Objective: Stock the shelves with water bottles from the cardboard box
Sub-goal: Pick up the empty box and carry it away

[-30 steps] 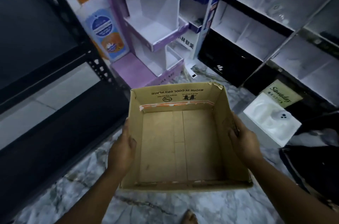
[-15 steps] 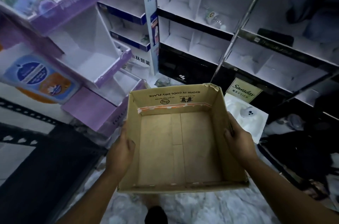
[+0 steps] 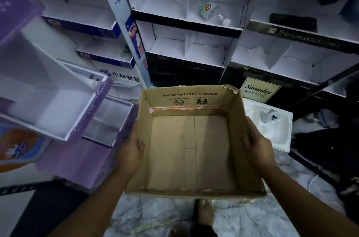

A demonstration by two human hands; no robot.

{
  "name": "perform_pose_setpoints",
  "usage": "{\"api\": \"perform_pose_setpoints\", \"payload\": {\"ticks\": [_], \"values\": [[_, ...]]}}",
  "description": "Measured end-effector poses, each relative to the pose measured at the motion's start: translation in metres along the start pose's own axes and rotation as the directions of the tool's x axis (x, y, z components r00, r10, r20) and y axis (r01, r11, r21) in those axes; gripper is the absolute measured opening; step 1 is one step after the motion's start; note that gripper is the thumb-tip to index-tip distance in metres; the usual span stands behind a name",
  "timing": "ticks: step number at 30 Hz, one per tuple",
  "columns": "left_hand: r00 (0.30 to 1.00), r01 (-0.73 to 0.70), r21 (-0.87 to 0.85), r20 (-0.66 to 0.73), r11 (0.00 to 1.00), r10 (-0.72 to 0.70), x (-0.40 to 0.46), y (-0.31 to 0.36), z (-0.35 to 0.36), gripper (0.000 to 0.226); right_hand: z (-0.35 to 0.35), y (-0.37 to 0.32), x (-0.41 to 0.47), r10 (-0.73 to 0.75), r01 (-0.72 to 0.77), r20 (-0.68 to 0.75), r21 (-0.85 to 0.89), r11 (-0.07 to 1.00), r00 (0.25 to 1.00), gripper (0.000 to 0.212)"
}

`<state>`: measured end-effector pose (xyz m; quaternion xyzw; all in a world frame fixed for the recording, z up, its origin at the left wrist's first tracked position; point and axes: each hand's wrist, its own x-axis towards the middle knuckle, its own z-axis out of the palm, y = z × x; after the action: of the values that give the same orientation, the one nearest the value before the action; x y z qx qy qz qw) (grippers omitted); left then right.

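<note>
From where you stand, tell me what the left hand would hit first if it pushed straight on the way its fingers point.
Likely the purple display tray, just ahead of the left hand gripping the cardboard box; depth is unclear.

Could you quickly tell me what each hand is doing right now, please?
Left hand: grips the left wall of the empty brown cardboard box.
Right hand: grips the box's right wall.

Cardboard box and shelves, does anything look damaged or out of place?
The cardboard box is empty, its far right corner torn and crumpled. One water bottle lies tipped on its side in an upper shelf compartment instead of standing.
</note>
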<state>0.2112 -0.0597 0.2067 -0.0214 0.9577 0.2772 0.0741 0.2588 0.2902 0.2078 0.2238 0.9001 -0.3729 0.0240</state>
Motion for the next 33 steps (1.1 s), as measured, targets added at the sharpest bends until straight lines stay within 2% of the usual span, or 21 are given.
{"api": "perform_pose_setpoints", "payload": {"ticks": [4,10,21,33], "values": [[0.997,-0.073,0.099,-0.006,0.992,0.073,0.051,-0.019,0.017,0.072,0.02,0.003,0.03,0.031,-0.031,-0.018,-0.003,1.0,0.999,0.061],[0.996,-0.053,0.143,0.074,0.988,0.042,0.115,-0.025,0.043,0.071,0.049,0.015,0.075,0.054,-0.055,-0.03,-0.015,0.998,0.998,0.064],[0.986,-0.139,0.06,0.103,0.989,0.132,0.191,-0.037,0.083,0.067,0.097,0.039,0.129,0.062,-0.061,-0.107,0.014,0.998,0.992,0.062],[0.984,-0.089,0.05,0.161,0.995,0.08,0.219,-0.056,0.11,0.064,0.134,0.054,0.151,0.074,-0.074,-0.15,0.001,0.997,0.986,0.056]]}}
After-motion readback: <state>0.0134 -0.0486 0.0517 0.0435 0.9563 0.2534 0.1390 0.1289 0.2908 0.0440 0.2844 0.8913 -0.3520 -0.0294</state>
